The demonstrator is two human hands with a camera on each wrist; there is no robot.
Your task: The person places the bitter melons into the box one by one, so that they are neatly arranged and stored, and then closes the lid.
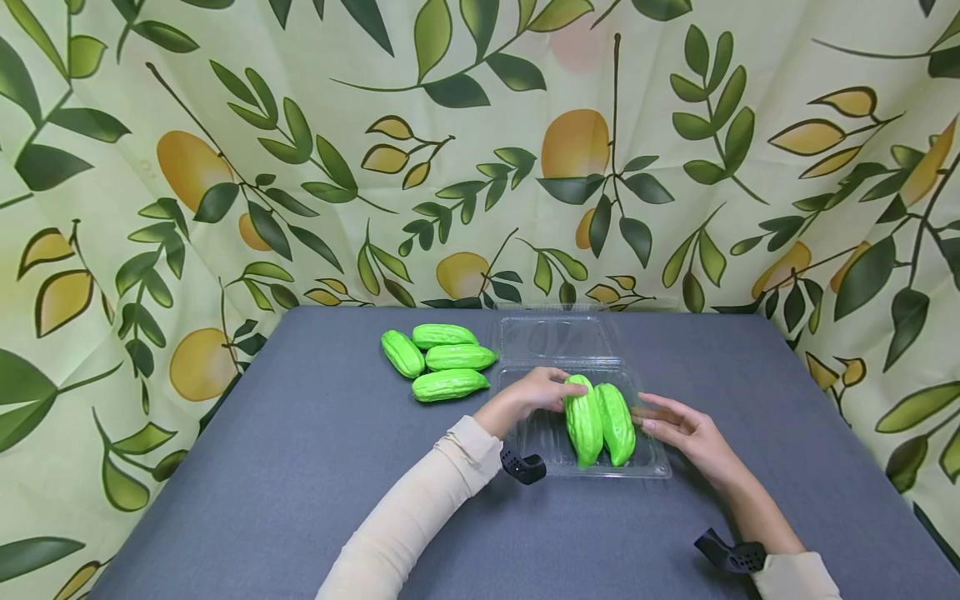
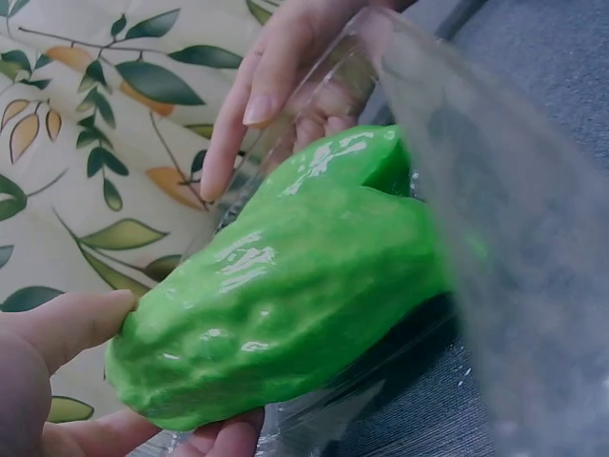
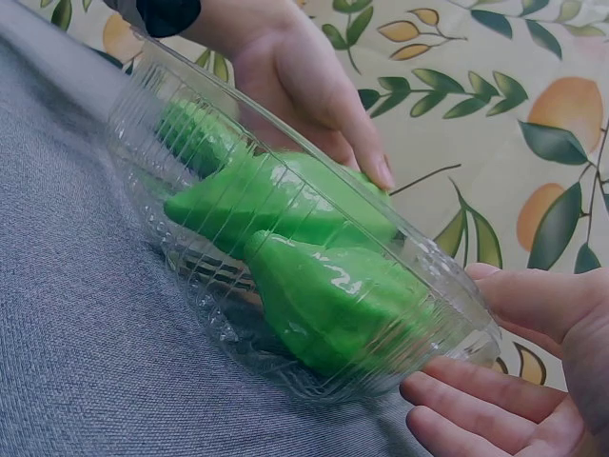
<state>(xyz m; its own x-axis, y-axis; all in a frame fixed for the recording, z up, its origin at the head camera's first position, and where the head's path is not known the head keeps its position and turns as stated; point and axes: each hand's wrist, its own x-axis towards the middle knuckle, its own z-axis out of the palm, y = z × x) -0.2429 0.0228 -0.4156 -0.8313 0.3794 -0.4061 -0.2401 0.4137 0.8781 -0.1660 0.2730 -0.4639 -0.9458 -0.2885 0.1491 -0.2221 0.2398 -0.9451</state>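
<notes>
In the head view, my left hand point(image 1: 542, 389) holds the upper end of a bright green bitter melon point(image 1: 583, 423) between thumb and fingers. This bitter melon lies over the base of a clear plastic clamshell box point(image 1: 543, 446), beside a second bitter melon point(image 1: 617, 427). At the box's right wall is my right hand point(image 1: 693, 433), its thumb and fingers extended. From the right wrist view, the right hand's fingertips point(image 3: 428, 369) are right at the outside of the box corner. The held bitter melon point(image 2: 257, 314) fills the left wrist view, its lower end behind clear plastic.
Several more bitter melons point(image 1: 450, 385) lie in a group left of the box on the dark grey table point(image 1: 315, 467). The box's lid point(image 1: 555, 337) is folded back toward the wall. A leaf-and-fruit patterned cloth point(image 1: 480, 150) hangs behind the table.
</notes>
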